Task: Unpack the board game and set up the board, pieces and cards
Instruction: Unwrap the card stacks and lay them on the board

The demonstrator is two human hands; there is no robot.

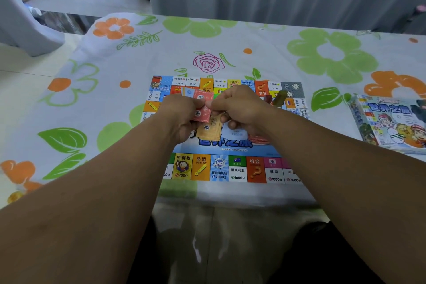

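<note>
Looking down from the head view, both hands meet above the middle of the board (pixel 221 168) — the left hand (pixel 182 113) curled round the red card (pixel 201 108) and the few cards behind it, the right hand (pixel 237 106) pinching that card's right edge. Its long axis runs away from the person, between the two thumbs — a tan stack (pixel 211 128) hangs just beneath, held by which hand I cannot tell.

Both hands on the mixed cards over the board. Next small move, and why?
Likely: the right hand pulls the red cards off the tan cards and lays them as one stack on the board. Both hands pinch a mixed bundle above it, blue cards show beyond the left hand; the board already lies flat, pieces at its far right.
</note>
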